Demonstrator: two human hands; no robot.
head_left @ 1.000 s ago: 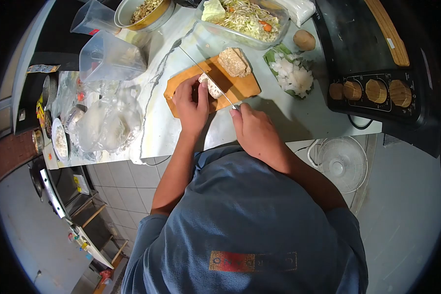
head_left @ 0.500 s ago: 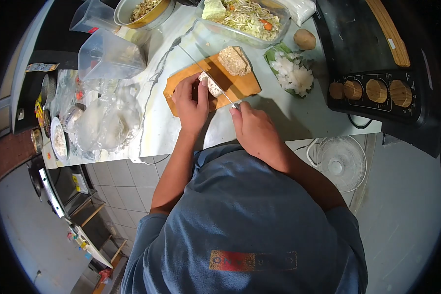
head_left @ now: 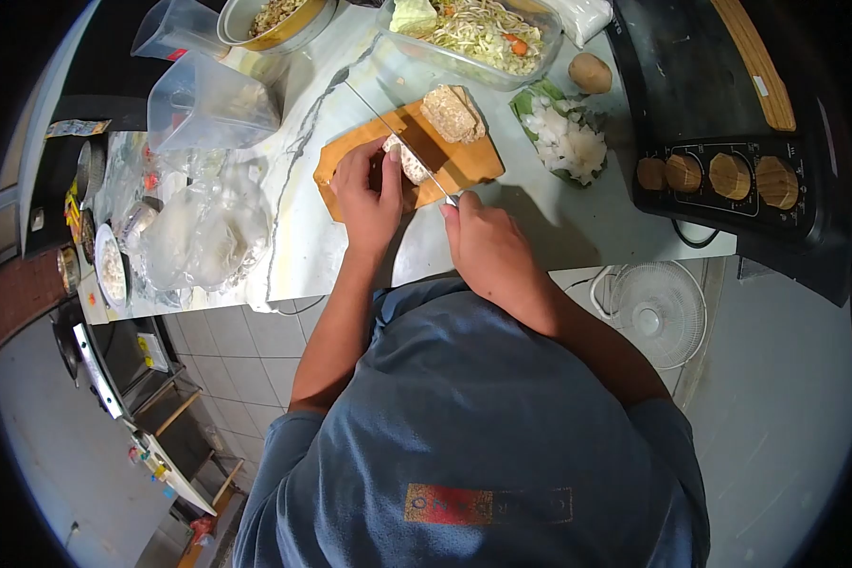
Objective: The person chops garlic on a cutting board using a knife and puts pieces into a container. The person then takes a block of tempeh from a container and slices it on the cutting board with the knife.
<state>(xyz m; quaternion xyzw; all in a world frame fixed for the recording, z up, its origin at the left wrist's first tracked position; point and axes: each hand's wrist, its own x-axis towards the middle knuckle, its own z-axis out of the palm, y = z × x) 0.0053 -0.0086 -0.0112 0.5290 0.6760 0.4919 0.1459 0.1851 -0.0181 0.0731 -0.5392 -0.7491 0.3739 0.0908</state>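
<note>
My right hand (head_left: 490, 239) is closed round the handle of a long knife (head_left: 395, 134), whose blade points away to the upper left across the wooden cutting board (head_left: 478, 168). Under my left hand (head_left: 369, 194), fingers curled, is a pale, speckled piece of tempeh (head_left: 413, 167), pressed against the board. The blade lies along the right side of this piece; I cannot tell how deep it is. Beyond the knife, a small stack of tempeh slices (head_left: 452, 114) rests on the board's far right part.
A clear tub of shredded vegetables (head_left: 497, 71) stands behind the board. To the right are white shreds on a leaf (head_left: 565, 140), a brown round item (head_left: 590, 73) and a black stove (head_left: 719, 175). Plastic bags (head_left: 204, 232), a clear container (head_left: 204, 109) and a pot (head_left: 289, 38) sit left.
The view has shifted very slightly. Both hands, the knife and the tempeh keep almost the same positions.
</note>
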